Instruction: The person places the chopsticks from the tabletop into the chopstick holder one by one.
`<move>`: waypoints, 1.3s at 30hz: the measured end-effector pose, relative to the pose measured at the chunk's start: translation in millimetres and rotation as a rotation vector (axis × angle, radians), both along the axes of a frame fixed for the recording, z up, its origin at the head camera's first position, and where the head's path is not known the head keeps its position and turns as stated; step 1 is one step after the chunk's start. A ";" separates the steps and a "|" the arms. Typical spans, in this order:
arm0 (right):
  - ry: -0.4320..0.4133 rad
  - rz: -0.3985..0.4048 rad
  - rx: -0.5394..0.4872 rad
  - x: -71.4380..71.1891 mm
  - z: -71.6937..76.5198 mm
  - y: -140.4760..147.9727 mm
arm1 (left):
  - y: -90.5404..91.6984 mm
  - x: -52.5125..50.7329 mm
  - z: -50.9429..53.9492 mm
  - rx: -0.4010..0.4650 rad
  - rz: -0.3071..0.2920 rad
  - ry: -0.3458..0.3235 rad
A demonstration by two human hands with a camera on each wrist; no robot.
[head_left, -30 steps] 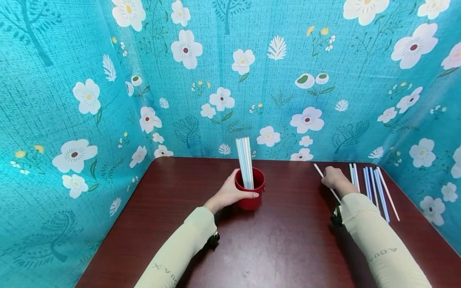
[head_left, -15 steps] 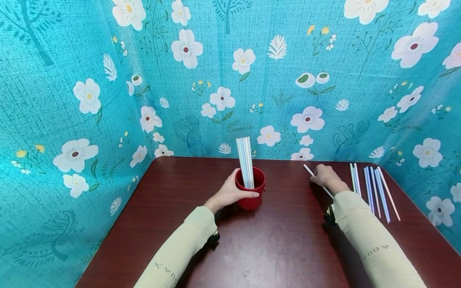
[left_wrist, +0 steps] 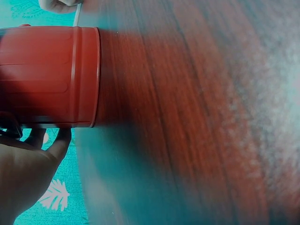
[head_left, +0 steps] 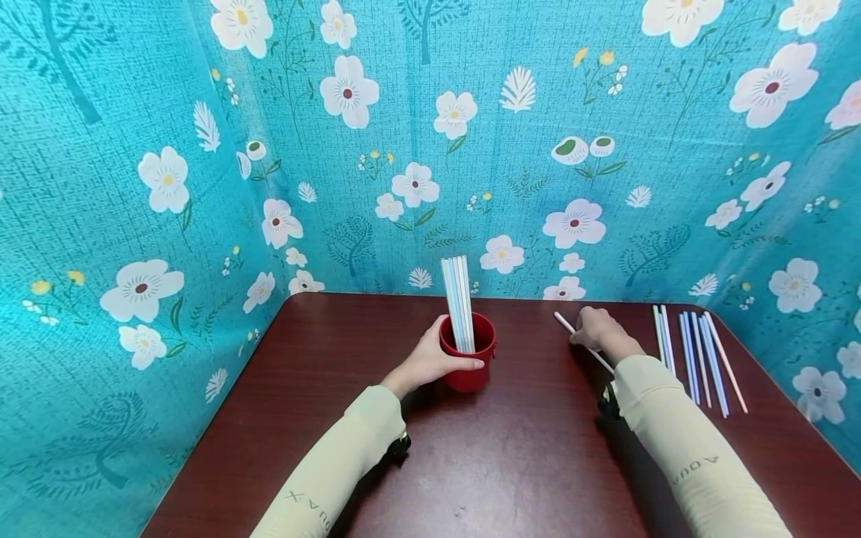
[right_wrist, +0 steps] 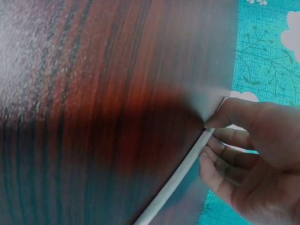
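Observation:
A red bucket point(head_left: 466, 373) stands near the table's middle with several pale sticks point(head_left: 458, 302) leaning upright in it. My left hand point(head_left: 433, 360) grips the bucket's left side, thumb across its front; in the left wrist view the hand point(left_wrist: 28, 171) is at the wall of the bucket point(left_wrist: 47, 77). To the right, my right hand point(head_left: 599, 330) pinches a white stick point(head_left: 565, 322) low over the table, slanting from upper left to lower right. The right wrist view shows the hand point(right_wrist: 258, 154) with thumb and fingers on that stick point(right_wrist: 176, 180).
Right of my right hand lie a few pale sticks point(head_left: 664, 336). Beyond them are several blue, purple and pink sticks point(head_left: 725, 362) near the right edge of the dark red table point(head_left: 511, 448). A flowered turquoise cloth point(head_left: 511, 164) hangs behind and at both sides.
My right hand has moved left with the white stick, away from the other sticks and toward the bucket. My left hand and the bucket have stayed in place.

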State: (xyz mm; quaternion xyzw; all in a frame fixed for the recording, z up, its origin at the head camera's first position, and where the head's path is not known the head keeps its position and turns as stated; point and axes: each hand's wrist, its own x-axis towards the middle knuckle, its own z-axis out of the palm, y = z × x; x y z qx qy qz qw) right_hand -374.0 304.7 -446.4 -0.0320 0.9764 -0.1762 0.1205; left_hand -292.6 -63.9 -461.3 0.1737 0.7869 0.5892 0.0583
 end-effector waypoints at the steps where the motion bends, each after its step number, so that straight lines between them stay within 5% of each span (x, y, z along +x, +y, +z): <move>1: -0.010 -0.003 -0.009 -0.1 0.3 -1.3 | 0.0 -0.1 0.3 0.000 0.000 0.001; 27: -0.018 0.041 -0.066 -2.1 1.8 -4.6 | 0.4 -0.1 -1.6 0.006 0.000 0.010; 39: 0.051 0.090 -0.085 2.3 14.9 -1.5 | 0.0 0.6 -0.6 0.004 0.005 0.006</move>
